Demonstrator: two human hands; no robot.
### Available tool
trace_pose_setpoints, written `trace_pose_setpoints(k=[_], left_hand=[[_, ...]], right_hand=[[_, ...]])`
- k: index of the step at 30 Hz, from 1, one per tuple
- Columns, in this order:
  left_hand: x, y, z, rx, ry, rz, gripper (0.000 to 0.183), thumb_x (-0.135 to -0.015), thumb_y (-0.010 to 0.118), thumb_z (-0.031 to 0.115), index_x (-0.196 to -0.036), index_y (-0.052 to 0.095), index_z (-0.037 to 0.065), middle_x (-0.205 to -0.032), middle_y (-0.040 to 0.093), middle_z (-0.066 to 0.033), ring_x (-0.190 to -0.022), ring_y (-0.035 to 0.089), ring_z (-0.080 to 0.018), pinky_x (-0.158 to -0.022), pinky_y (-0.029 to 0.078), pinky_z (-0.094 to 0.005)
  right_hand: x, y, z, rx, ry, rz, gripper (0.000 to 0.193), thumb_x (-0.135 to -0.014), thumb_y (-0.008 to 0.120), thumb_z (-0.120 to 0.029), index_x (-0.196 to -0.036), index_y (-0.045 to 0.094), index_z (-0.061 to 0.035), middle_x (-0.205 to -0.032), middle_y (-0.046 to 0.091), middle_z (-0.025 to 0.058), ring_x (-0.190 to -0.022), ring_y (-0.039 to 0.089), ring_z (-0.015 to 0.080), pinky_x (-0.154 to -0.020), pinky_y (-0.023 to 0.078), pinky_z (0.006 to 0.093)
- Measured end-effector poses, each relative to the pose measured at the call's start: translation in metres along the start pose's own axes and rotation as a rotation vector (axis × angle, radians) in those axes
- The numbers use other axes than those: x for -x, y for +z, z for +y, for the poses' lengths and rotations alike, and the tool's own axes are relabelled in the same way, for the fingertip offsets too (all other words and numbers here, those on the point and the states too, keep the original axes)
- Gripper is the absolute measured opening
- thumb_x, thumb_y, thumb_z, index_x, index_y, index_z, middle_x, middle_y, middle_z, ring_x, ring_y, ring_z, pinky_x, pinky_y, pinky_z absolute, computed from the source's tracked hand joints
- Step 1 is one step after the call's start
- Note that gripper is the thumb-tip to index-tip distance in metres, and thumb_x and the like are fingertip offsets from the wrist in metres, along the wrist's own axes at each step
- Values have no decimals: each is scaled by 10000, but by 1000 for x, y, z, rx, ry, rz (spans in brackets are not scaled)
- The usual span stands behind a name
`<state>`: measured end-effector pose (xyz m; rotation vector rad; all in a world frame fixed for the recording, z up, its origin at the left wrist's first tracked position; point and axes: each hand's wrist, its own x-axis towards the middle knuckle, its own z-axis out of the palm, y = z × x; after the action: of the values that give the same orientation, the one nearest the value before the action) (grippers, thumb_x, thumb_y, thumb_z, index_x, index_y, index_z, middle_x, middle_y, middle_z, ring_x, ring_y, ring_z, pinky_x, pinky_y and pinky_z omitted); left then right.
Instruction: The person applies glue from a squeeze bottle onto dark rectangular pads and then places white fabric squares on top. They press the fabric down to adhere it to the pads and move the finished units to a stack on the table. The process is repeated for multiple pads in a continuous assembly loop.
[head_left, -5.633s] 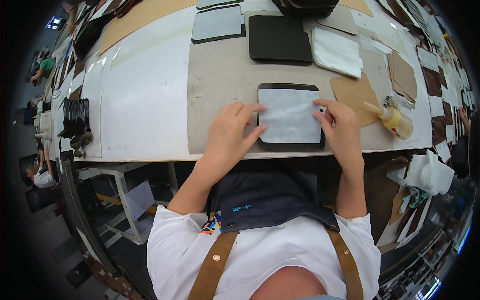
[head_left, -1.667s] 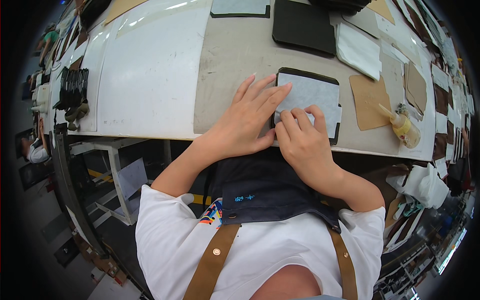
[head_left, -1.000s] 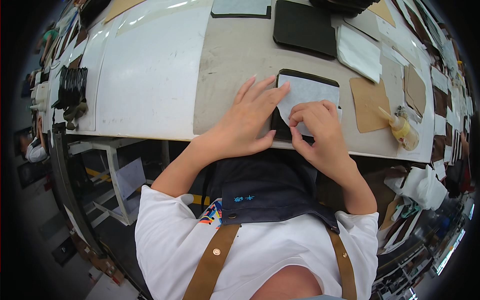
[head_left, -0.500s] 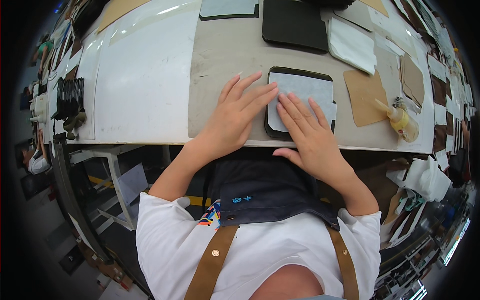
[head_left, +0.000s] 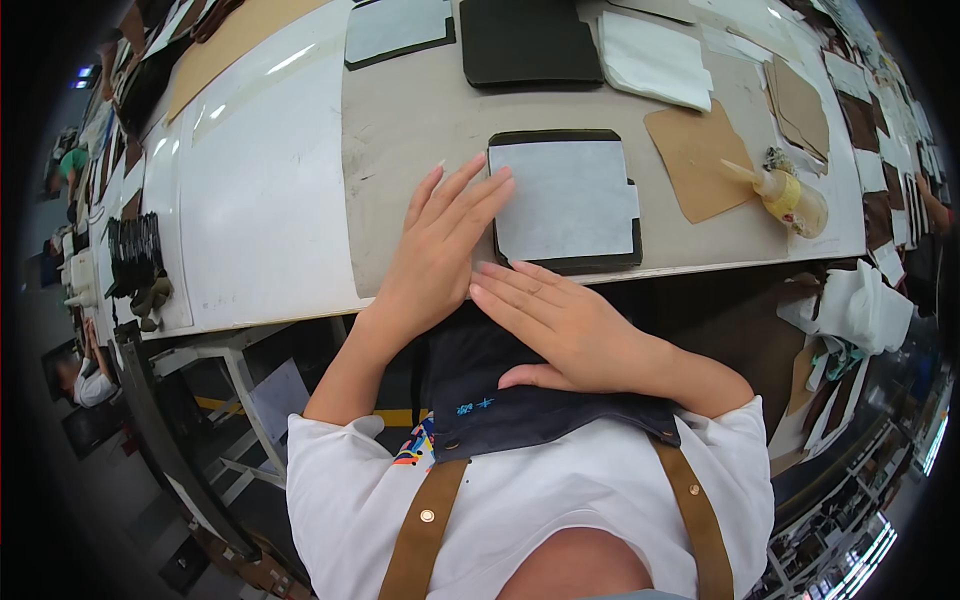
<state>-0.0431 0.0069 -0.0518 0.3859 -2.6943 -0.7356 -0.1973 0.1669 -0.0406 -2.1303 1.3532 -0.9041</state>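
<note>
A pale grey-blue sheet lies flat on a slightly larger black panel, whose dark border shows round it, with a small tab on the right side. My left hand is open, fingers stretched out, its fingertips at the panel's upper left edge. Low at the table's front edge, my right hand is open with straight fingers lying close together. Its fingertips are by the panel's lower left corner, close to the heel of my left hand. Whether they touch the panel, I cannot tell. Neither hand holds anything.
Beyond the panel lie a black panel, a pale sheet on black and folded white cloth or sheets. To the right are a tan card and a yellowish squeeze bottle. Black strips hang together at far left.
My right hand has come off the top of the sheet, down and left to the panel's near edge. My left hand stays by the panel's left side. The whole view has shifted and turned slightly.
</note>
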Motion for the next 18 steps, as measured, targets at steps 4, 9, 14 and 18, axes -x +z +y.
trace_pose_setpoints(k=[4, 9, 14, 18], left_hand=[[-12, 4, 11, 48, 49, -50, 608, -881, 528, -47, -1482, 457, 15, -1542, 477, -151, -1492, 359, -348, -1225, 258, -519], [-42, 28, 33, -114, 104, -150, 838, -919, 684, 417, -1533, 343, -40, -1601, 353, -207, -1520, 281, -361, -1240, 240, -501], [-61, 51, 39, -156, 160, -163, 1029, -845, 642, 647, -1542, 331, -43, -1616, 313, -228, -1533, 232, -372, -1253, 183, -506], [-65, 52, 42, -181, 195, -194, 1035, -838, 613, 692, -1555, 337, -2, -1625, 308, -213, -1528, 240, -373, -1251, 173, -525]], right_hand=[[22, -35, 20, 141, 65, 276, 406, -959, 642, -217, -1293, 632, 14, -1276, 668, 181, -1190, 634, 360, -1084, 460, 511], [53, -68, 41, 227, 285, 635, 315, -989, 492, -38, -1250, 661, 17, -1224, 704, 167, -1149, 663, 347, -1067, 466, 505], [69, -68, 48, 301, 343, 675, 300, -1004, 476, -34, -1223, 676, 10, -1203, 716, 156, -1150, 666, 338, -1076, 456, 510], [75, -63, 56, 296, 363, 687, 275, -1002, 501, -42, -1199, 689, -4, -1190, 721, 143, -1135, 673, 331, -1079, 455, 506]])
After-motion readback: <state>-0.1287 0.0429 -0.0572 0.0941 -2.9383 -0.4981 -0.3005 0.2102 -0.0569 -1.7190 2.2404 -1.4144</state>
